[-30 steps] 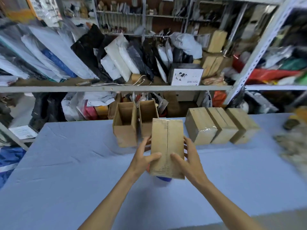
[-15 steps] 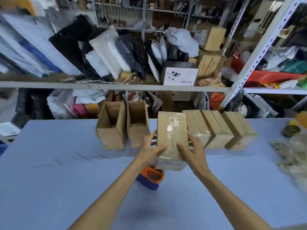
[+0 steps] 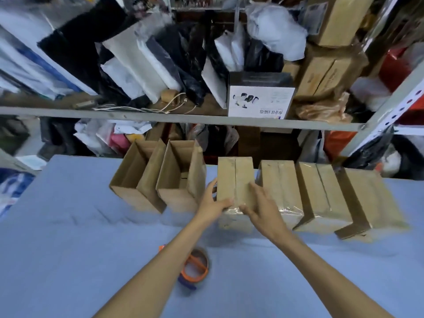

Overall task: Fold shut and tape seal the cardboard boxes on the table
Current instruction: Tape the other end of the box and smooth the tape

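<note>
While gripped: hands, taped box.

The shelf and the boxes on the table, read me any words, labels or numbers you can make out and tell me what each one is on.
None can be quoted with confidence.
Black and white box on the shelf: a printed line at its lower right, upside down and blurred.
Shelf carton: white label, too blurred to read.
Taped box between both hands: no print visible.
Open boxes: no print visible.

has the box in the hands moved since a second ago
Yes. The taped box went away from the person and rightward, from in front of the open boxes into line beside the sealed row.
</note>
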The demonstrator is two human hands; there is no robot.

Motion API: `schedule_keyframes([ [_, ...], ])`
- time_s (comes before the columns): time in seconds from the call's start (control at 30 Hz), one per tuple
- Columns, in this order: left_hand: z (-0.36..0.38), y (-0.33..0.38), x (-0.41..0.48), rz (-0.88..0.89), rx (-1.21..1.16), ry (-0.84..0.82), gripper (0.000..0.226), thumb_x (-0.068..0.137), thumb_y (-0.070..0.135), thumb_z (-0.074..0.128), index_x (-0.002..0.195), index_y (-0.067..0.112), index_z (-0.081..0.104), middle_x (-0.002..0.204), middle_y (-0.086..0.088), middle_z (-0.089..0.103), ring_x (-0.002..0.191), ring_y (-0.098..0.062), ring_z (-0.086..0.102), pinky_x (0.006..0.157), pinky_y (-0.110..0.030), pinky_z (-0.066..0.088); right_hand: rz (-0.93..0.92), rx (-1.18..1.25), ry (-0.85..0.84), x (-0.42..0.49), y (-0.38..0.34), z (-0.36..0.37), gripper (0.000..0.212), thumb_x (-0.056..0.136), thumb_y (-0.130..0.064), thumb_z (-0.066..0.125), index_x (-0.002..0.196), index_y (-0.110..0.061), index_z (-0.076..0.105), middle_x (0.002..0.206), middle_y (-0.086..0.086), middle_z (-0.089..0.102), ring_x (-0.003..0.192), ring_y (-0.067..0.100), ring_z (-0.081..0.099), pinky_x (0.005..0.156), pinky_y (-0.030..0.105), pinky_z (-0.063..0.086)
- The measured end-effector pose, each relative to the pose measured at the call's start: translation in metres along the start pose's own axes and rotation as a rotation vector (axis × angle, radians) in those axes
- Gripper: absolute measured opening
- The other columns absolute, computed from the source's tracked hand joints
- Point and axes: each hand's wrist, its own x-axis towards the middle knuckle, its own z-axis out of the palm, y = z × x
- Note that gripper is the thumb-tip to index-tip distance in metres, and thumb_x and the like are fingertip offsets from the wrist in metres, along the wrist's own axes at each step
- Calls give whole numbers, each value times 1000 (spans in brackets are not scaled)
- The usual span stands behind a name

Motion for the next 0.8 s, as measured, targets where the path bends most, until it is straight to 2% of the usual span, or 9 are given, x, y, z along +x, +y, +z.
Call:
schedule_keyframes([
  [0.1,6,-9,15,-11,43,31,82,79,-6,71,146,18,31,130,0,46,116,-19,50,79,-23,53,-67,-89,-90,12,9,6,57,91,-19,63,140,-7,38,145,12,33,131,27,38,102,23,32],
  [0.2,8,-16,31,-34,87,32,82,80,-3,72,148,17,29,126,1,48,112,-16,51,77,-19,53,-76,-122,-132,24,17,9,53,92,-20,62,137,-5,37,150,17,23,137,34,30,110,38,37],
  [0.23,9,-17,36,-41,102,39,82,80,-1,73,148,18,30,128,0,49,112,-16,52,81,-23,54,-66,-137,-142,28,19,10,55,93,-22,60,139,-4,35,154,19,17,142,35,23,112,40,34],
  [0.33,12,-17,44,-23,183,54,81,81,5,74,147,24,32,132,3,48,119,-18,52,96,-42,51,-44,-156,-161,35,22,9,62,96,-25,56,145,-2,27,158,21,4,148,31,7,115,32,22],
  [0.5,12,-17,41,12,288,38,84,80,17,74,149,27,28,136,-1,46,119,-17,52,100,-45,48,24,-17,-123,38,22,6,67,89,-20,67,142,-4,30,155,13,13,141,26,25,102,15,23],
  [0.57,12,-12,37,35,387,31,86,77,25,76,149,25,28,133,1,44,118,-15,50,103,-42,44,47,-25,-123,38,19,6,64,88,-18,69,139,-3,32,151,14,18,135,28,34,98,17,28],
  [0.63,12,-2,33,125,565,67,80,79,20,77,146,18,33,129,0,42,117,-14,47,103,-33,41,55,-77,-129,38,17,6,55,88,-17,68,131,-3,36,145,13,25,122,32,45,88,23,34],
  [0.7,6,17,27,293,733,139,69,81,9,73,141,17,40,125,0,42,115,-15,46,96,-27,40,53,-138,-123,39,14,6,42,89,-17,66,120,-2,41,138,12,30,111,34,50,80,27,35],
  [0.8,-16,45,23,463,1001,439,62,77,-3,67,133,16,49,123,-5,45,111,-23,44,86,-31,45,34,-247,-135,39,13,5,32,91,-17,64,109,1,46,131,15,34,111,35,48,90,34,41],
])
